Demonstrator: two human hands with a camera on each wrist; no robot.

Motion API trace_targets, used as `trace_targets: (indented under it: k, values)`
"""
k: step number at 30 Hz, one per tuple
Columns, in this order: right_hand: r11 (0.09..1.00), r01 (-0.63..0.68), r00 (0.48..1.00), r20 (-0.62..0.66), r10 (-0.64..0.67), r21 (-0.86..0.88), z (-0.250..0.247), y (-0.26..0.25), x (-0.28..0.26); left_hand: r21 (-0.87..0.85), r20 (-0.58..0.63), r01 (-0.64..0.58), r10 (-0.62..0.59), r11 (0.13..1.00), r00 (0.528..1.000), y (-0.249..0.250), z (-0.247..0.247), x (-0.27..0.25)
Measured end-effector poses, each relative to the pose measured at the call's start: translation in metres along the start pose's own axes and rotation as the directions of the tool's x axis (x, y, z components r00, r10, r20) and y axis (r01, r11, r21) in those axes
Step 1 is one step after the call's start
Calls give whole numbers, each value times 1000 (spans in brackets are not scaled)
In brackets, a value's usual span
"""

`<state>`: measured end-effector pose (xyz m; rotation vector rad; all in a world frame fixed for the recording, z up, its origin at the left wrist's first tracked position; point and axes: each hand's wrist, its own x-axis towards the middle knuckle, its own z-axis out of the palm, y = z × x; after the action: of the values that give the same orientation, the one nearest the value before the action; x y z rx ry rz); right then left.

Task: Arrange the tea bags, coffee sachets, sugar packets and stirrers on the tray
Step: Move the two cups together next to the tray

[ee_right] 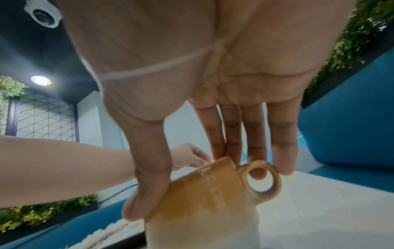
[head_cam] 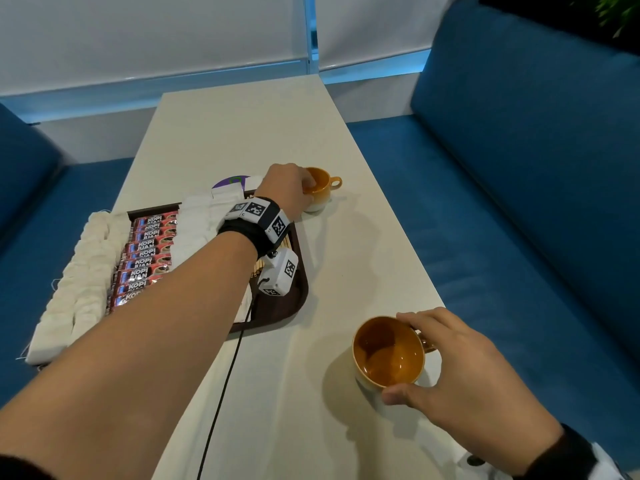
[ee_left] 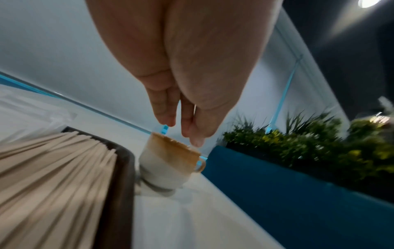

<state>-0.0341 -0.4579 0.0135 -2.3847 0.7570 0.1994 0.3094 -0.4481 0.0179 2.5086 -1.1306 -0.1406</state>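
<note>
A brown tray [head_cam: 300, 285] on the white table [head_cam: 363, 265] holds rows of white tea bags [head_cam: 83, 271], red coffee sachets [head_cam: 149, 251], white sugar packets [head_cam: 194, 223] and wooden stirrers [ee_left: 53, 176]. Two orange and cream cups stand off the tray. My left hand [ee_left: 183, 133] reaches over the tray's far right corner to the far cup [head_cam: 323, 188]. Its fairly straight fingers hang at the rim; contact is unclear through the blur. My right hand [head_cam: 398, 356] grips the near cup [ee_right: 202, 202], thumb on one side and fingers by the handle.
A purple disc [head_cam: 232, 181] lies just beyond the tray. Blue benches [head_cam: 519, 220] run along both sides of the table, with plants [ee_left: 309, 148] behind the right one. A black cable [head_cam: 221, 393] hangs from my left wrist across the table's front.
</note>
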Motion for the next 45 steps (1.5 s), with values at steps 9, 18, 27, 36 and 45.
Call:
trace_targets:
  k: [9,18,27,36,45]
  values:
    - [996,79,994,-72,-81,-27,-1,-5,25,-300,309,-277,368,913,877,33,-25,-149]
    - [990,141,985,-100,-138,24,-8,-14,66,-234,150,-227,266,945,952,9,25,-197]
    - [984,151,976,-170,-134,92,-19,-17,137,-372,15,-31,40,928,999,-1,27,-138]
    - [970,111,966,-253,-54,215,-23,-18,197,-487,14,132,-143,864,990,-16,21,-95]
    - [953,110,969,-246,-39,283,-31,-29,221,-487,-37,143,-183,862,982,-25,24,-68]
